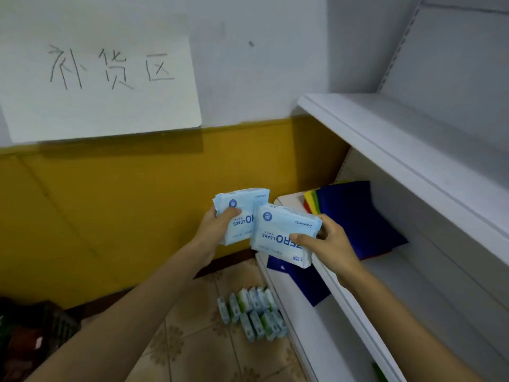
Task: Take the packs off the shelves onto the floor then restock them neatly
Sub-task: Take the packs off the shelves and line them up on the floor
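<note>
Two packs are held up in the air, one to each hand. The left pack [243, 209] is gripped by the left hand [217, 227], thumb laid across the printed face, fingers hidden behind. The right pack [281, 232] is gripped by the right hand [330, 244], thumb pressed on the face, fingers curled round its right edge. The right pack is held in front, overlapping the left pack's right edge (both are pale blue, print upside down). Both are held off the left end of the middle shelf [399, 285], touching no board.

Three white boards can be counted: the top shelf [385, 128], the middle shelf, the bottom shelf [325, 340]. At the middle shelf's left end a stack of coloured sheets [352, 216] is seen, dark blue on top, with slivers of green, yellow and red-orange at its left edge. One more blue sheet [297, 282] is laid at the bottom shelf's left end.

Down on the tiled floor [192, 340], against the bottom shelf's front edge, the floor packs [256, 312] are stood on edge in two rows, about a dozen; an exact count cannot be made.

One paper sign [102, 84] with three handwritten characters is fixed to the wall.
</note>
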Available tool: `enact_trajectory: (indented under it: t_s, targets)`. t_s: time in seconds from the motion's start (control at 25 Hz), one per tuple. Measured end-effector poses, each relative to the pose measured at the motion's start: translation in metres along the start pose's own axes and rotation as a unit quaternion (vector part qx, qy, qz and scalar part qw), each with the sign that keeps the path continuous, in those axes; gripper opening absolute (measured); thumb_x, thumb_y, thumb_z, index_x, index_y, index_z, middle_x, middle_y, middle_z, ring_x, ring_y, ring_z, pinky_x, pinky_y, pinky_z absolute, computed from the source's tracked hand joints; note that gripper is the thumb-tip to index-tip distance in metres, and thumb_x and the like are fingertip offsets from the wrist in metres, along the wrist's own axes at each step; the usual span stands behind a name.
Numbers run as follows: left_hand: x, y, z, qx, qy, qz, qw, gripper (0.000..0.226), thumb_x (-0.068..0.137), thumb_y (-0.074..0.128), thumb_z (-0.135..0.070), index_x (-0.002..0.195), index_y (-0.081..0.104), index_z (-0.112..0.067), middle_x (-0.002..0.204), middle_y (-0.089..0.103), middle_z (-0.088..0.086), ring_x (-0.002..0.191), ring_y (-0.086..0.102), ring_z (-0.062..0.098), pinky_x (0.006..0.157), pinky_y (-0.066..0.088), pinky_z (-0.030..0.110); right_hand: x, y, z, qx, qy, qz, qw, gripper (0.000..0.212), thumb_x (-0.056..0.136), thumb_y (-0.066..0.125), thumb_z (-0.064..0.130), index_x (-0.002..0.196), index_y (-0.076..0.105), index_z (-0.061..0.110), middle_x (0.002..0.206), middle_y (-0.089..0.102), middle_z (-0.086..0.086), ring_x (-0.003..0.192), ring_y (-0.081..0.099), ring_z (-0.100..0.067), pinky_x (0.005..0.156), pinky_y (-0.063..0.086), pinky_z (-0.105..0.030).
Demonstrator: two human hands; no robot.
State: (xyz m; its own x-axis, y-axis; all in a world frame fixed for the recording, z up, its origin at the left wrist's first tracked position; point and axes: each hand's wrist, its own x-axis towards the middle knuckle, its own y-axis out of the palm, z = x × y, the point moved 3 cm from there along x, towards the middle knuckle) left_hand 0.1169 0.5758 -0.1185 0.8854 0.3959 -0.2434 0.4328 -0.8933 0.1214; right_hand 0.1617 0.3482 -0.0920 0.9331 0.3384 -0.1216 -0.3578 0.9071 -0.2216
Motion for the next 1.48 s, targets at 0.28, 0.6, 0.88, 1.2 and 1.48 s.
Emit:
enact_trajectory:
  t_s: [0.28, 0.6, 0.88, 1.2, 1.48]
  targets:
    - [0.060, -0.082, 0.189, 0.159, -0.052, -0.067, 0.984, 0.033, 0.088, 0.067, -0.014, 0.117, 0.051, -0.014, 0.114, 0.060, 0.008, 0.099, 0.062, 0.030, 0.078, 0.055, 0.046, 0.063, 0.060, -0.196, -0.058, 0.105, 0.007, 0.993, 0.033, 0.075, 0.078, 0.008, 0.092, 0.049, 0.013, 0.096, 0.064, -0.005, 0.086, 0.066, -0.018, 0.066, 0.059, -0.034]
    - [0.150, -0.136, 0.578, 0.204, -0.068, -0.087, 0.973, 0.027, 0.086, 0.070, -0.015, 0.095, 0.044, -0.014, 0.097, 0.057, 0.002, 0.086, 0.061, 0.019, 0.063, 0.053, 0.025, 0.124, 0.208, -0.592, -0.125, 0.180, 0.000, 0.976, 0.042, 0.073, 0.081, 0.024, 0.096, 0.048, 0.014, 0.094, 0.064, -0.001, 0.081, 0.064, -0.015, 0.067, 0.056, -0.031]
    - [0.187, -0.131, 0.774, 0.275, -0.008, -0.134, 0.952, 0.033, 0.084, 0.072, -0.021, 0.106, 0.047, -0.021, 0.095, 0.060, -0.004, 0.080, 0.059, 0.010, 0.056, 0.041, 0.016, 0.145, 0.264, -0.784, -0.181, 0.126, -0.036, 0.975, 0.039, 0.076, 0.077, 0.029, 0.083, 0.039, 0.034, 0.087, 0.057, 0.003, 0.084, 0.061, -0.019, 0.072, 0.054, -0.042]
    - [0.162, -0.088, 0.832, 0.185, -0.061, -0.095, 0.976, 0.056, 0.082, 0.075, -0.026, 0.125, 0.039, -0.029, 0.111, 0.052, -0.025, 0.100, 0.056, -0.012, 0.074, 0.048, 0.006, 0.118, 0.273, -0.825, -0.091, 0.124, -0.039, 0.987, 0.028, 0.085, 0.067, 0.013, 0.102, 0.050, 0.029, 0.098, 0.060, 0.010, 0.092, 0.061, -0.006, 0.078, 0.055, -0.028]
    - [0.151, -0.081, 0.856, 0.152, -0.067, -0.132, 0.977, 0.056, 0.088, 0.067, -0.014, 0.123, 0.036, -0.046, 0.119, 0.052, -0.018, 0.102, 0.052, -0.018, 0.086, 0.043, 0.006, 0.113, 0.273, -0.839, -0.140, 0.104, -0.046, 0.983, 0.032, 0.091, 0.060, 0.010, 0.121, 0.053, 0.015, 0.117, 0.052, 0.004, 0.110, 0.055, -0.013, 0.093, 0.051, -0.038]
